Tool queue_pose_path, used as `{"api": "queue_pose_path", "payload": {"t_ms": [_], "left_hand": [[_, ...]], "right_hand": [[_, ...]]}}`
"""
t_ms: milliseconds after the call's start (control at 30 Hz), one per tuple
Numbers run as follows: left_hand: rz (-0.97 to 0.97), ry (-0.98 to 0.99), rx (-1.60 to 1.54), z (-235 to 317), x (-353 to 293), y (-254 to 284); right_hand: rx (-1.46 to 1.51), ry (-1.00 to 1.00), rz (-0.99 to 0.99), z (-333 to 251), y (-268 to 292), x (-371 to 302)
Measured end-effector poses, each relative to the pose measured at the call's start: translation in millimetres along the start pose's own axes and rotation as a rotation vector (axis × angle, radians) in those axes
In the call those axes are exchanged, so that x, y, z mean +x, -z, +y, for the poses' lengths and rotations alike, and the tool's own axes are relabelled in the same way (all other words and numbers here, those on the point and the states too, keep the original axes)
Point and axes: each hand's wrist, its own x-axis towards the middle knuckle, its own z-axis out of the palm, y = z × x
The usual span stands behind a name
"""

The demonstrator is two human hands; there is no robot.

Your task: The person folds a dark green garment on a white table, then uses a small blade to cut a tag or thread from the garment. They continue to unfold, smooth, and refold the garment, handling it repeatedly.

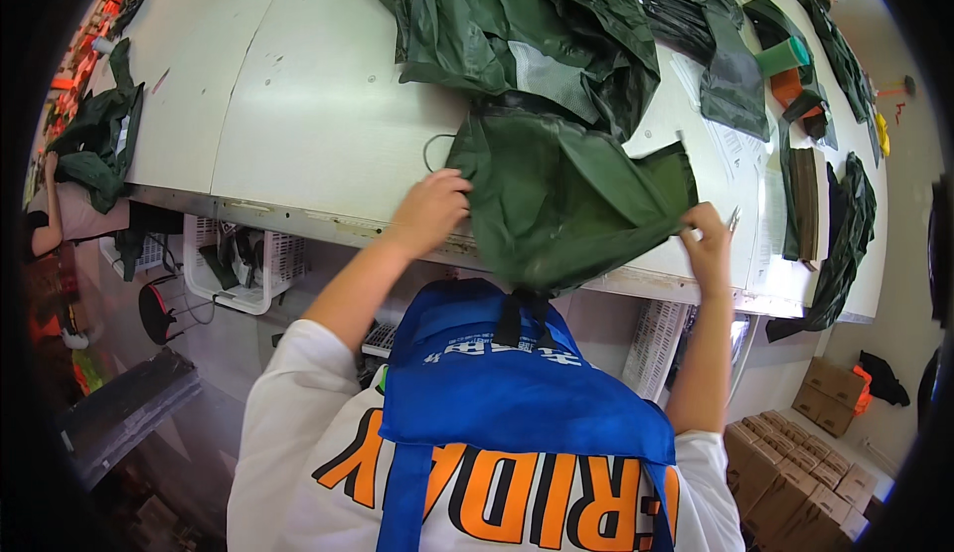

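Fingers of the right hand pinch the lower right corner of a glossy dark-green fabric piece, probably to draw its edge straight. Those of the left hand lie on its left side, seemingly steadying it; whether they grip, I cannot tell. The piece lies at the near edge of the table, dipping over it, presumably for easy reach. Above, it meets a rumpled dark-green garment; whether they are joined is unclear. Farther right stands a green cylinder, perhaps set aside to leave working room.
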Motion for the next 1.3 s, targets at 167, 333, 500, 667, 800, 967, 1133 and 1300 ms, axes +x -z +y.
{"api": "queue_pose_path", "payload": {"t_ms": [167,333,500,667,800,967,1133,1300], "left_hand": [[-0.153,0.089,-0.178,-21.9,-1.1,36.7],[-0.096,0.136,-0.281,-17.5,1.8,33.8],[-0.042,0.096,-0.293,-7.1,18.5,43.5],[0.215,0.173,-0.094,-25.4,12.0,76.6],[-0.034,0.045,0.039,-44.6,5.3,57.1],[0.398,0.787,-0.320,-14.8,-20.6,17.9],[0.447,0.988,-1.268,0.8,-6.4,-0.8],[0.118,0.284,-0.440,79.5,37.5,34.9]], "right_hand": [[-0.142,-0.370,-0.001,-3.8,-19.5,8.9],[-0.043,0.203,-0.133,-107.7,-84.8,-4.2],[-0.068,0.031,-0.200,-80.3,-111.4,17.8],[0.231,0.327,-0.379,-107.4,-57.2,-17.9],[0.219,0.162,-0.800,-81.8,-94.3,-62.9],[0.208,0.131,-0.319,-88.4,-134.5,-30.3],[-0.233,0.125,-0.365,-93.5,-172.4,-39.5],[0.028,0.030,-0.007,-71.8,-147.6,-39.5]]}}
